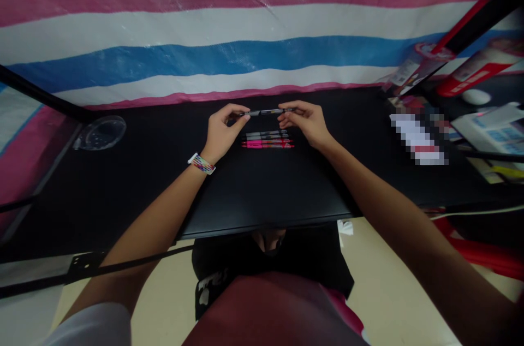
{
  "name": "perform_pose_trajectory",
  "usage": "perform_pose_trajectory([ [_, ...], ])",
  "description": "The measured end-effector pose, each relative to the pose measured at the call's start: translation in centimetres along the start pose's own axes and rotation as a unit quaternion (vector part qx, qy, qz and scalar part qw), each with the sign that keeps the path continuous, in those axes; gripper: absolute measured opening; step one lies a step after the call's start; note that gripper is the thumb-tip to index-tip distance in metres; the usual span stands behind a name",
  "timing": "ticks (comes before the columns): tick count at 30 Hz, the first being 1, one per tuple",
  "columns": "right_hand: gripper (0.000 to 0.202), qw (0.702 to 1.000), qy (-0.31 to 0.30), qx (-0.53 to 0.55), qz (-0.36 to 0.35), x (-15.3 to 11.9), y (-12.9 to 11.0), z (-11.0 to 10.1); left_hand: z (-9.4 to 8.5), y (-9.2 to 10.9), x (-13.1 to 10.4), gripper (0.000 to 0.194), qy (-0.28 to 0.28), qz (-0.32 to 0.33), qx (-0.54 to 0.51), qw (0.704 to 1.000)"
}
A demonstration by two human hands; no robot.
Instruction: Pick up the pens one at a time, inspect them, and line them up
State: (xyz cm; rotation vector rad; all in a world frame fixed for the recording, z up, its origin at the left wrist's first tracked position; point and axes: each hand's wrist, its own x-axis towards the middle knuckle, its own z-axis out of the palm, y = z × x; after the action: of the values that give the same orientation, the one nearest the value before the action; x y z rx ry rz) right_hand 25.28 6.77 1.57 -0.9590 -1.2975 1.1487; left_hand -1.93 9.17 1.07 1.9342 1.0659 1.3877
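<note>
Between my two hands a dark pen [268, 112] lies level, one end pinched by each. Thumb and fingertips of my left hand [224, 126] close on its left end. My right hand [306, 121] grips the right end between thumb and fingers. Just below the held pen, several pens lie side by side on the black tabletop [262, 188]. The upper ones are grey and black pens [266, 134], the lower ones pink and red pens [267, 144]. A patterned band [202, 163] circles my left wrist.
A clear round plastic lid or dish [101, 133] rests at the left. On the right stand a clear tub [417, 67] and a red and white container [477, 70], near a white mouse-like object [476, 96] and papers [495, 127]. Black frame bars flank the table; a striped sheet [245, 57] hangs behind.
</note>
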Motion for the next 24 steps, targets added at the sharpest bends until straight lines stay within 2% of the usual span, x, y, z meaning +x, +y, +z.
perform_pose_trajectory([
  [2, 0.022, 0.991, -0.007, -0.119, -0.057, -0.2, 0.3, -0.4, -0.1, -0.1, 0.0, 0.014, -0.013, 0.000, 0.000, 1.000],
  [4, 0.023, 0.969, -0.036, -0.223, -0.099, -0.3, 0.6, -0.9, -0.2, -0.1, 0.0, 0.010, -0.026, 0.004, 0.010, 1.000],
  [8, 0.027, 0.925, -0.060, -0.340, -0.157, -0.1, 0.9, -1.7, -0.5, -0.3, 0.0, 0.007, -0.042, 0.028, 0.062, 0.997],
  [13, 0.026, 0.902, -0.073, -0.383, -0.187, 0.2, 1.2, -2.0, -0.7, -0.9, 0.0, 0.009, -0.078, 0.041, 0.119, 0.989],
  [24, 0.021, 0.883, -0.088, -0.412, -0.205, 0.3, 1.5, -2.1, -0.7, -1.3, 0.0, 0.010, -0.124, 0.043, 0.154, 0.979],
])
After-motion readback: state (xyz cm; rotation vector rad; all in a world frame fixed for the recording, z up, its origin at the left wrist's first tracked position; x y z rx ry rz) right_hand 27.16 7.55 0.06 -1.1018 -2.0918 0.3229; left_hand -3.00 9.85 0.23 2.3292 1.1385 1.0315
